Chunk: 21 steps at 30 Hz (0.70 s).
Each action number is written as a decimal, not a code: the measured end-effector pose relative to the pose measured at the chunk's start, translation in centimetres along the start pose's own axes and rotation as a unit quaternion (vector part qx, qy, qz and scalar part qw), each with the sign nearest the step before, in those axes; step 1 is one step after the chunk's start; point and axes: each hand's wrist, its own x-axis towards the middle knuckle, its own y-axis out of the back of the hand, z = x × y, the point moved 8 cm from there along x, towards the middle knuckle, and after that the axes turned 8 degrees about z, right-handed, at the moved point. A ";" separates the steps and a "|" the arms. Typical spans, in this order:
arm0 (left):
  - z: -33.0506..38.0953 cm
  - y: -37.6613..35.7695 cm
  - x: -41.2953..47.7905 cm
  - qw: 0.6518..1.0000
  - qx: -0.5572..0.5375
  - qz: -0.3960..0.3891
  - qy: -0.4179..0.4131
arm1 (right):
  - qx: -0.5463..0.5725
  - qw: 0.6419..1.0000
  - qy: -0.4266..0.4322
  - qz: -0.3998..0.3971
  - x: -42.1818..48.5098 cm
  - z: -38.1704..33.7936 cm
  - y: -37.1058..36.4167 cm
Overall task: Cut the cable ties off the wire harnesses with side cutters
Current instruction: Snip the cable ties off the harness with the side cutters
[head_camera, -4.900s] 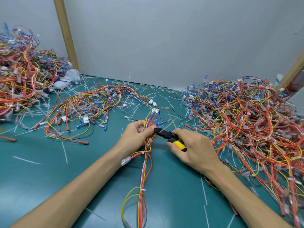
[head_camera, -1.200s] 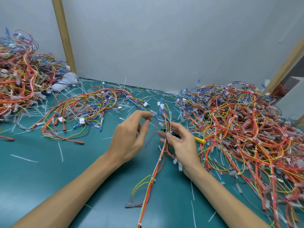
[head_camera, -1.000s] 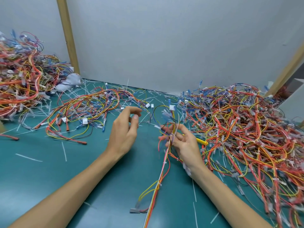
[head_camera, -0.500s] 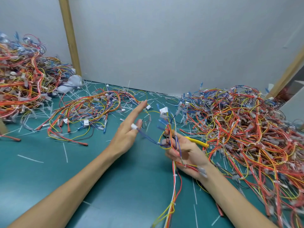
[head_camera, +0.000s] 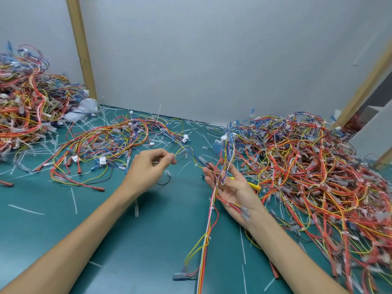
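A wire harness [head_camera: 206, 232] of red, yellow and white wires rises from the near edge of the green mat [head_camera: 131, 247] into my right hand [head_camera: 231, 188]. That hand is palm up with its fingers spread and nearly straight. The wires lie across it and run between the fingers. Small white cable ties sit along the bundle. My left hand [head_camera: 148, 168] pinches a thin branch wire [head_camera: 186, 150] of the same harness, stretched away to the left. The yellow handle of the side cutters [head_camera: 253, 185] pokes out behind my right hand; who or what holds it is hidden.
A big tangle of harnesses [head_camera: 318, 170] fills the right side, close to my right forearm. A tall pile [head_camera: 25, 102] stands at the far left and a flatter spread of harnesses [head_camera: 110, 143] lies mid-left. Cut tie pieces litter the mat. A grey wall panel closes the back.
My left hand has gone from outstretched fingers to a pinch on a branch wire, drawn leftward. My right hand has loosened its curled grip and turned palm up under the bundle.
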 end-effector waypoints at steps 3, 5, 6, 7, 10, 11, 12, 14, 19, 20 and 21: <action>-1.2 0.0 0.3 0.997 0.021 -0.036 0.059 | 0.021 1.000 0.005 -0.014 0.0 -0.2 -0.2; -1.4 -0.4 0.1 0.992 -0.019 -0.076 0.101 | 0.022 1.000 0.006 -0.018 0.0 -0.3 -0.2; -1.3 -0.7 -0.2 0.986 -0.055 -0.097 0.121 | 0.021 1.000 0.003 -0.014 0.0 -0.3 -0.2; -1.1 -0.9 -0.4 0.979 -0.092 -0.120 0.135 | 0.019 1.000 -0.003 -0.002 0.1 -0.1 0.0; -0.2 -2.1 -1.6 0.945 -0.194 -0.219 0.148 | 0.000 0.999 -0.006 0.047 0.3 0.2 0.8; 0.1 -2.5 -2.0 0.930 -0.220 -0.254 0.147 | -0.004 0.999 -0.002 0.052 0.3 0.2 0.9; 0.4 -2.8 -2.3 0.917 -0.241 -0.282 0.145 | -0.004 0.999 0.002 0.049 0.3 0.2 0.8; 0.8 -3.3 -2.8 0.898 -0.264 -0.320 0.144 | 0.006 0.999 0.003 0.037 0.1 0.0 0.4; 0.4 -4.0 -3.8 0.879 -0.238 -0.381 0.163 | 0.054 0.998 -0.005 0.018 -0.2 -0.3 0.0; 0.0 -4.1 -4.0 0.876 -0.223 -0.391 0.173 | 0.061 0.998 -0.008 0.016 -0.2 -0.4 -0.1; -0.2 -4.3 -4.2 0.874 -0.206 -0.402 0.180 | 0.067 0.998 -0.011 0.015 -0.3 -0.4 -0.1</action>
